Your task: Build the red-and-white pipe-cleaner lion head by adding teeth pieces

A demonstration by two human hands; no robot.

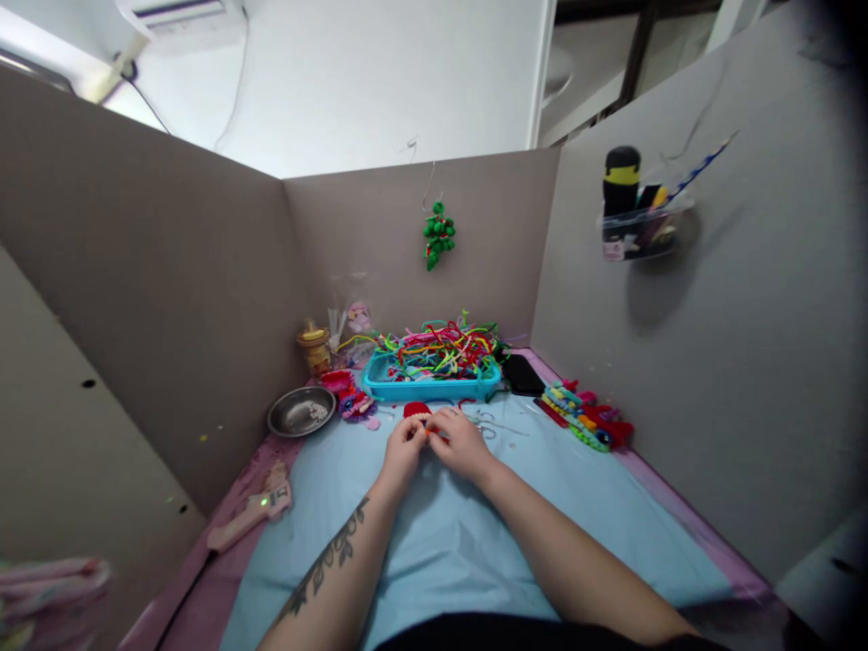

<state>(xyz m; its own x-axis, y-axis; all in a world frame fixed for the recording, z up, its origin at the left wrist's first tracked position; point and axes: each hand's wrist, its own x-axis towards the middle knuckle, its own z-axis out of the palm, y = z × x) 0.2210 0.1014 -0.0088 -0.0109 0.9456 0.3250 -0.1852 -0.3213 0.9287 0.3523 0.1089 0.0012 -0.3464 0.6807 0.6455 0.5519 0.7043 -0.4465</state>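
My left hand (404, 448) and my right hand (462, 443) meet over the middle of the blue table cover. Both are closed, fingertips pinched together around a small orange piece (429, 433), which looks like a bit of pipe cleaner. Most of it is hidden by the fingers. Just beyond my fingertips lies a red fuzzy piece (416, 410) with a pale edge. Scissors (485, 427) rest on the cover close to my right hand.
Behind my hands stands a blue tray (430, 391) heaped with colourful pipe cleaners (451, 348). A metal bowl (302, 412) and a pink glue gun (261, 512) lie to the left. A black phone (523, 374) and colourful fuzzy pieces (587, 416) lie right. Grey partitions (420, 217) enclose the table.
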